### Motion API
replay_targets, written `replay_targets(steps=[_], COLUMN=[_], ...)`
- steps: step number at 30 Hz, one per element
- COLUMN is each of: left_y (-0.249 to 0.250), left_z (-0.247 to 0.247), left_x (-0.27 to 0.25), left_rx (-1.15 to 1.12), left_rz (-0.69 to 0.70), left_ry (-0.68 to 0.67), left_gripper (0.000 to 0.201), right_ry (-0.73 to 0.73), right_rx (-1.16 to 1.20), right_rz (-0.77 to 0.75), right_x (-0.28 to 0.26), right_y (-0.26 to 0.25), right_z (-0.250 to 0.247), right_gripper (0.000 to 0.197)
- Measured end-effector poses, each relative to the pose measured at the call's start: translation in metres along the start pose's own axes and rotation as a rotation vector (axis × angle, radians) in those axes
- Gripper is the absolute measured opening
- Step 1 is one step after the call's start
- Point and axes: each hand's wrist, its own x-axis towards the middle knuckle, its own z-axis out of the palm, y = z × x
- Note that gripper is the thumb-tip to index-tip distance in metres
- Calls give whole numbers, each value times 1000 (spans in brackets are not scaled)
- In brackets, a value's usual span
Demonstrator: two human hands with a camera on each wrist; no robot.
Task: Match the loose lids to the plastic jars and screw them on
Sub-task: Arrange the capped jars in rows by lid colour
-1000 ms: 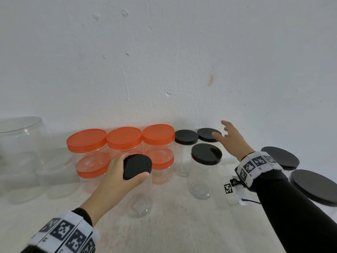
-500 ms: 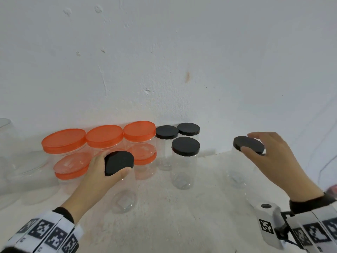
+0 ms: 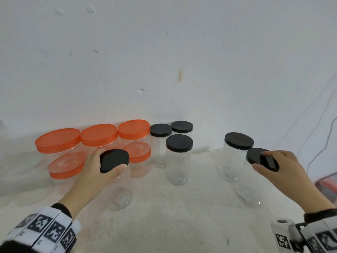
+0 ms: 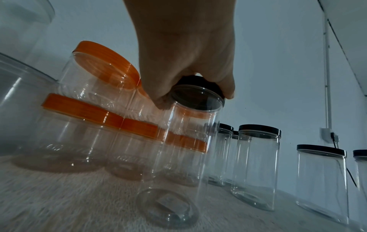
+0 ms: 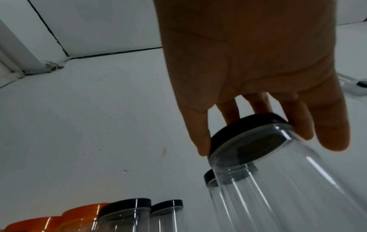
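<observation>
the left hand (image 3: pixel 94 172) is curling its fingers and thumb round a black lid (image 3: pixel 114 160) that is sitting on the mouth of a tall clear jar (image 3: pixel 120 194); in the left wrist view the jar (image 4: pixel 178 157) is leaning a little under that grip, its base on the white tabletop (image 3: pixel 182 225). the right hand (image 3: pixel 284 172) is gripping another black lid (image 3: pixel 259 158) by the rim, thumb on the near side and fingers draped over the far side, on top of a second clear jar (image 3: pixel 249 190); the right wrist view is showing the fingers (image 5: pixel 200 133) wrapping that lid (image 5: pixel 244 130) at the jar's neck. whether either lid is threaded down fully cannot be told.

just behind the right hand's jar, another clear jar with a black lid (image 3: pixel 238 141) is standing. between the two hands, three smaller black-lidded jars (image 3: pixel 179 143) are clustering near the wall (image 3: pixel 164 61). to the left, behind and beside the left hand, orange-lidded jars (image 3: pixel 99 135) are standing in a stacked group against the wall, with large clear containers (image 3: pixel 20 161) at the far left edge. patterned marker bands (image 3: pixel 45 229) are wrapping both wrists.
</observation>
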Motion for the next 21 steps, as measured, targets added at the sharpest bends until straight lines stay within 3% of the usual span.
replay_targets(steps=[6,11,16,21], left_y=[-1,0,-1,0], left_z=[0,1,1,1], left_x=[1,0,-1,-2], left_rx=[3,11,-7,-6], left_rz=[-24,-30,-15,-6], left_ry=[0,12,21,21], left_gripper=[119,120,100,93], right_ry=[33,-31,-84,-71], right_rx=[46,122,170,139], right_rz=[-12,-168,-295,-281], right_x=[-9,-23,-12,24], right_y=[1,-23,-67,-104], right_z=[1,3,28,57], right_gripper=[51,44,47,49])
